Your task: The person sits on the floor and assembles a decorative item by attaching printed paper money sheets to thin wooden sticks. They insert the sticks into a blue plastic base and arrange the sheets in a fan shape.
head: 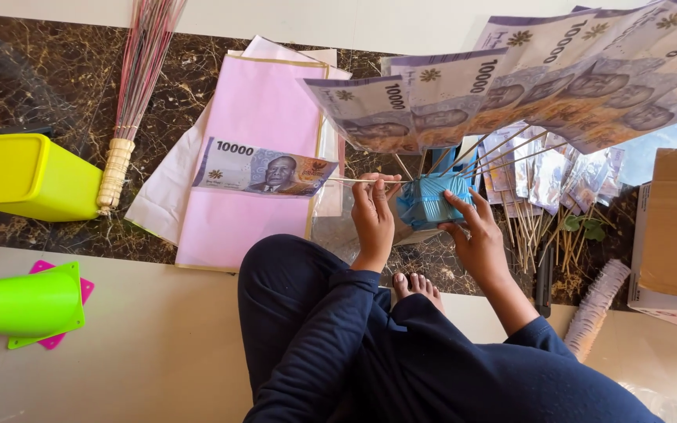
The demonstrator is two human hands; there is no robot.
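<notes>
Paper-light and floppy, riding a thin stiff stick (358, 181): banknote (264, 171) hovering over pink paper (256, 117). Left hand (373, 211) pinching that stick narrowly; right hand (476, 235) cupping, probably squeezing, the blue bundle (429, 202). Best holding by the stick, not the note.

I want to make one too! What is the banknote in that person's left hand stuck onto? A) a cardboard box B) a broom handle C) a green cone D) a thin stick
D: the left hand pinches a thin stick that runs sideways to the single banknote lying over the pink paper.
</notes>
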